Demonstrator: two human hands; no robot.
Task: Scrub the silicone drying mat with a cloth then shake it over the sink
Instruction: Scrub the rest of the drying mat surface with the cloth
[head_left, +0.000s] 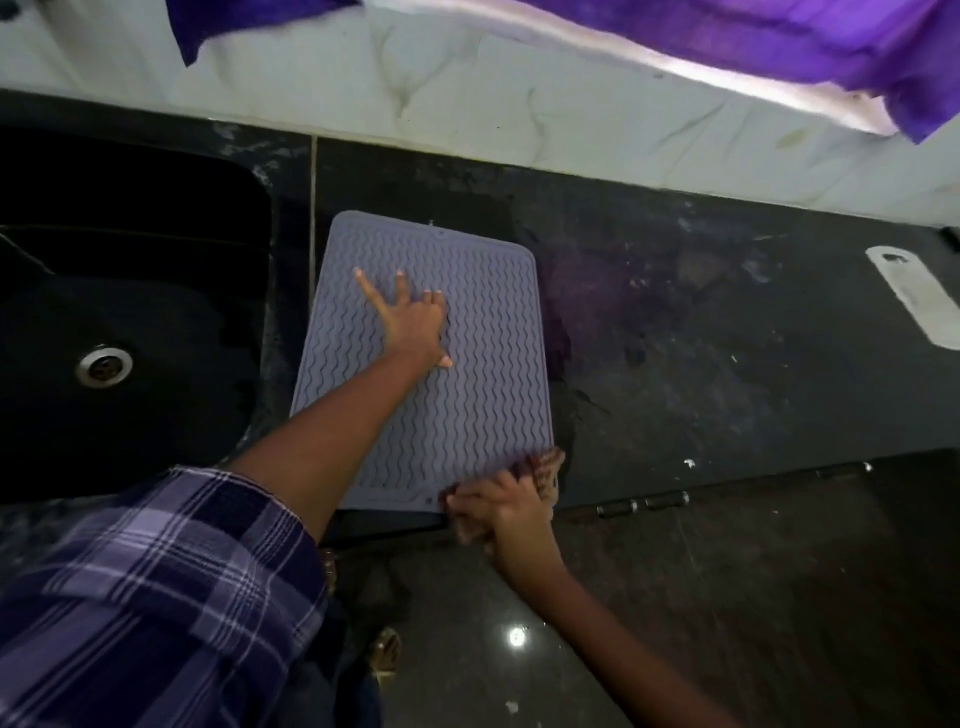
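Mat (467, 364): grey, wavy-ribbed, rectangular, lying flat on the dark counter (701, 338) just right of the black sink (130, 291), its long axis running from the counter's front edge toward the back wall, with the near short edge slightly overhanging the front. Left hand (415, 325): open, fingers spread, palm pressed flat on the mat's upper middle, grasping nothing. Right hand (511, 501): at the mat's near right corner, fingers blurred, so grip cannot be told; purple cloth (779, 36) hangs above.
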